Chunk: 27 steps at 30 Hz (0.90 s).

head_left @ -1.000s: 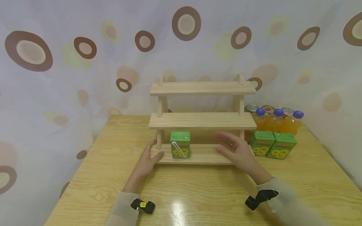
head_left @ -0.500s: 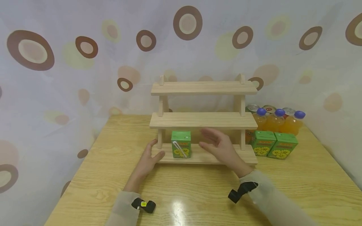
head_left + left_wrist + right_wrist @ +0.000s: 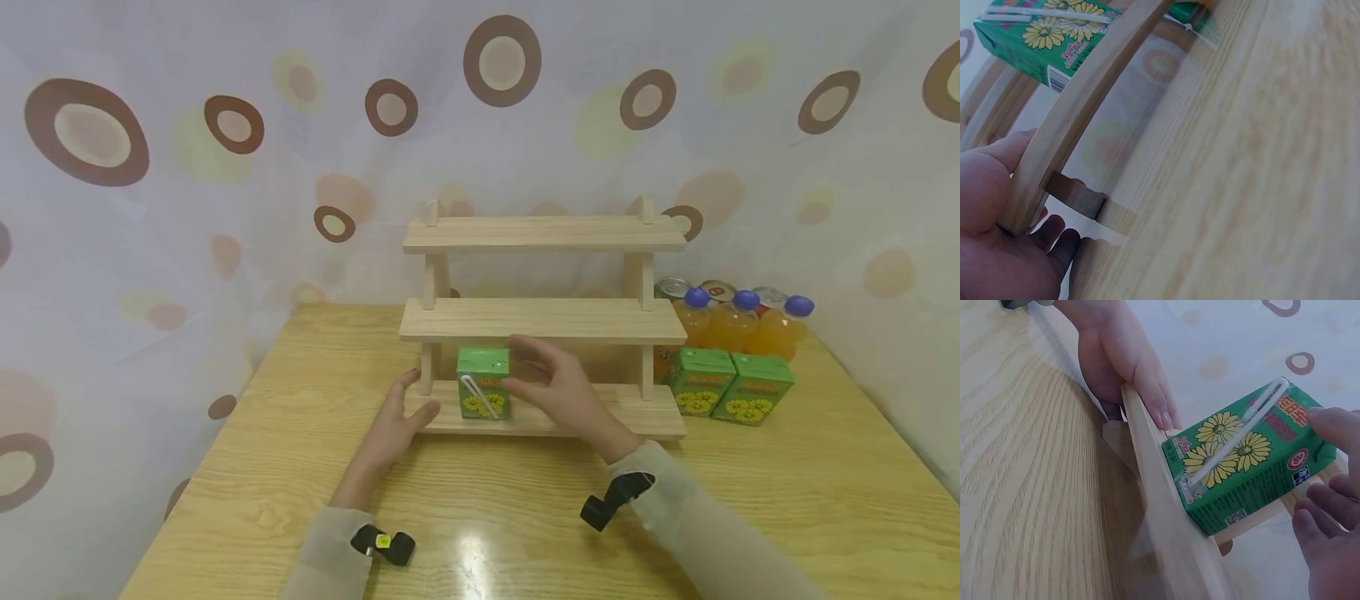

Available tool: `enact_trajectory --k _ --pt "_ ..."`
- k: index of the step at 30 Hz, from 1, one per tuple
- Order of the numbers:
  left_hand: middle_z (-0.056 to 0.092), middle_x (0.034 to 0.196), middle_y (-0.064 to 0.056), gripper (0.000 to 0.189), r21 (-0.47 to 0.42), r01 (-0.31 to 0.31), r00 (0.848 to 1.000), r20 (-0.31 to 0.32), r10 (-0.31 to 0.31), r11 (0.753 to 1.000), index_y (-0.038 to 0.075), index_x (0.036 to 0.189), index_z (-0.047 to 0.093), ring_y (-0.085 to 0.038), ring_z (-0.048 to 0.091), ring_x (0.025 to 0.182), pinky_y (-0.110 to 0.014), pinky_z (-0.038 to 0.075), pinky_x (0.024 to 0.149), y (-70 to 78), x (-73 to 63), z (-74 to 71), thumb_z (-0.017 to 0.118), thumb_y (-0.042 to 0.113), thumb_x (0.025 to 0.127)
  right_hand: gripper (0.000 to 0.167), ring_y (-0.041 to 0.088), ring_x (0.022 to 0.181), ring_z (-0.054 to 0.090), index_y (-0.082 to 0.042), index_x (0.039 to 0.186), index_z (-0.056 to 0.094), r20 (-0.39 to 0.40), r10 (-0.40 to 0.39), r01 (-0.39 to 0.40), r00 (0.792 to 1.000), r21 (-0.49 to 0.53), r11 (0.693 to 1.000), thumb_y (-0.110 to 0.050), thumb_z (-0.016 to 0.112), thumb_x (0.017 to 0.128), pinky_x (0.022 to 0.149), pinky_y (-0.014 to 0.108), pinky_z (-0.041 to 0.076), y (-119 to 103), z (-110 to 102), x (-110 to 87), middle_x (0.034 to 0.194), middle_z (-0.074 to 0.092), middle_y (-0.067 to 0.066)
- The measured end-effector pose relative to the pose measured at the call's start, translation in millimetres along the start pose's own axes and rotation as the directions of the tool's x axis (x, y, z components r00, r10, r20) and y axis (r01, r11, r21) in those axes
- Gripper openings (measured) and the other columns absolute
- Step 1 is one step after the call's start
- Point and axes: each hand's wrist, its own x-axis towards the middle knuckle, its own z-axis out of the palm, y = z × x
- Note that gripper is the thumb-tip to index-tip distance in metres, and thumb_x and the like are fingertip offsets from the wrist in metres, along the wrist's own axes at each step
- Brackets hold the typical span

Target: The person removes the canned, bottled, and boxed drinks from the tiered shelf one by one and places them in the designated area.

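Observation:
In the head view, a green drink carton with yellow flowers and a wrapped white straw stands upright on the lowest board of a three-tier wooden shelf, towards its left end. My left hand holds the left end of that board. The left wrist view shows the thumb over the board and fingers beneath it. Beside the carton's right side is my right hand. Its thumb tip touches the carton near the front edge in the right wrist view, while its other fingers lie loosely bent at the side.
Right of the shelf stand two more green cartons, close together. Behind them are three orange drink bottles with blue caps, and drink cans at the back. A patterned curtain hangs behind the wooden table.
My right hand has moved left along the lowest board to the carton's right side. The left hand stays at the board's left end, and the carton has not visibly moved on the shelf.

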Motion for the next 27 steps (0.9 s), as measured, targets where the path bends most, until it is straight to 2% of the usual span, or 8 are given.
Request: enact_trajectory --k 5,13,21,27 --pt "0.015 0.163 -0.009 0.071 -0.006 0.000 1.000 0.006 0.000 1.000 0.016 0.155 0.022 -0.030 0.004 0.149 -0.058 0.007 0.116 0.9 -0.7 0.0 0.062 0.034 0.099 0.058 0.028 0.120 0.057 -0.004 0.138 0.053 0.008 0.024 -0.024 1.000 -0.011 1.000 -0.007 0.078 0.085 0.101 0.034 0.046 0 7 3.2 0.132 0.058 0.013" --pt "0.012 0.163 -0.010 0.073 -0.008 -0.001 1.000 0.018 0.001 1.000 0.017 0.156 0.021 -0.033 0.001 0.149 -0.061 0.006 0.115 -1.3 -1.2 -0.9 0.062 0.035 0.099 0.048 0.024 0.116 0.060 -0.004 0.130 0.059 0.001 0.010 -0.010 1.000 -0.049 0.999 -0.013 0.078 0.087 0.098 0.035 0.049 0 13 6.8 0.123 0.064 0.009" --pt "0.012 0.163 -0.011 0.072 -0.012 -0.006 1.000 0.022 0.006 1.000 0.018 0.156 0.020 -0.033 0.002 0.149 -0.062 0.007 0.115 -0.3 -2.0 -0.5 0.061 0.035 0.099 0.044 0.029 0.118 0.058 -0.004 0.130 0.060 -0.007 0.037 -0.037 0.999 -0.081 0.996 -0.006 0.073 0.088 0.099 0.039 0.048 -4 7 3.4 0.124 0.063 0.013" --pt "0.011 0.163 -0.010 0.072 -0.014 -0.005 1.000 0.022 0.005 1.000 0.017 0.156 0.020 -0.032 0.001 0.149 -0.062 0.007 0.115 0.9 -2.6 -0.5 0.061 0.035 0.099 0.042 0.028 0.118 0.058 -0.003 0.129 0.060 0.000 -0.006 0.006 1.000 -0.056 0.998 -0.006 0.072 0.089 0.096 0.033 0.050 -7 -4 -3.0 0.124 0.063 0.012"
